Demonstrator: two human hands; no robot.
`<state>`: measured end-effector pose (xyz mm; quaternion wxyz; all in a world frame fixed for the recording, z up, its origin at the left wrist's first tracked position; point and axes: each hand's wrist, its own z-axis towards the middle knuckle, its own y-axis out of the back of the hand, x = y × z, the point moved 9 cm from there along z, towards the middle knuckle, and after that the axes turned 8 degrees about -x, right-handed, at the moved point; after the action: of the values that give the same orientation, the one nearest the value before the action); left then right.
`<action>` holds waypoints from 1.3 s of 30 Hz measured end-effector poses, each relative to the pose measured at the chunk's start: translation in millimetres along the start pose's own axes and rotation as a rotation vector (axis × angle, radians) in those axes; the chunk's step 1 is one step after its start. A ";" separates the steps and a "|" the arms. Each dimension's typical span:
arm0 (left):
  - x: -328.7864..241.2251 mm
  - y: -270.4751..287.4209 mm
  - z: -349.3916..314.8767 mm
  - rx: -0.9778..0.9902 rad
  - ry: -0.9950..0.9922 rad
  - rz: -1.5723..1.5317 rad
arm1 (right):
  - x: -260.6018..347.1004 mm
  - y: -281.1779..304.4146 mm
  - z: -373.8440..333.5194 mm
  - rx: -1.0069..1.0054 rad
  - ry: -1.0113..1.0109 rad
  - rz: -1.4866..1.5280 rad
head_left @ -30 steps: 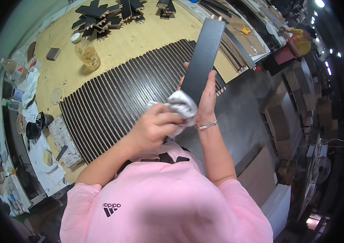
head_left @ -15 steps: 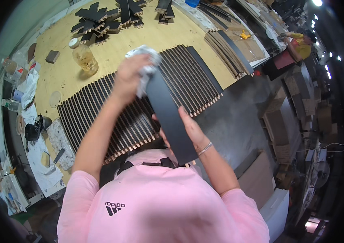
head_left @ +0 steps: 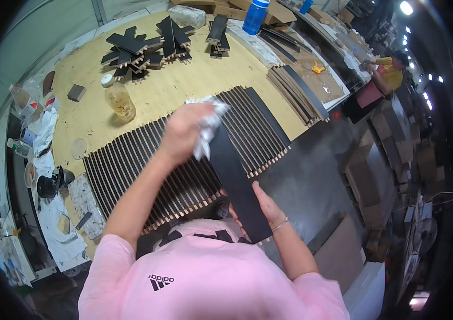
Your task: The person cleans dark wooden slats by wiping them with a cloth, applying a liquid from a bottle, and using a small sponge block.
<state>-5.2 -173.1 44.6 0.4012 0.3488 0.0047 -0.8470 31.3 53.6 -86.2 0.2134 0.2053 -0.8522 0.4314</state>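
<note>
My left hand (head_left: 182, 132) is closed around a crumpled white cloth (head_left: 205, 140), pressed on the far end of a flat black board (head_left: 238, 184). Lower down, my right hand (head_left: 269, 207) grips the near end of that board, thumb along one edge and fingers curling beneath. The board slants away from my chest, with pale wooden pegs showing at its near end. Under and beside it, a long row of black slats (head_left: 141, 162) with pegged ends stands packed on edge on the yellowish worktable (head_left: 167, 93). My left forearm covers part of the row.
A capped bottle of yellowish liquid (head_left: 119, 102) stands behind the row. Piled black boards (head_left: 130, 50) lie at the back, near a blue bottle (head_left: 255, 17). Stacked slats (head_left: 293, 96) lie at the right edge. A black cup (head_left: 50, 184) sits left. A co-worker (head_left: 381, 80) stands far right.
My view has shifted, showing more of the table's far side. The cloth stays at the board's far end, and both hands keep their hold.
</note>
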 end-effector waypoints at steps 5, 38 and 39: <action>90.7 40.6 -40.6 -0.329 0.844 -0.650 | 1.6 -7.1 -13.7 0.059 0.033 0.058; 40.1 9.7 -107.9 -0.395 1.151 -0.897 | 73.3 4.3 16.6 -0.530 0.585 -0.318; 43.1 21.4 -109.6 -0.466 1.159 -0.937 | 78.6 14.2 26.3 -0.580 0.611 -0.354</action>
<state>55.0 -185.2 -58.2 -0.0020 0.6042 0.5380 -0.5879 -46.0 26.6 -67.0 0.5741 0.1430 -0.7876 0.1724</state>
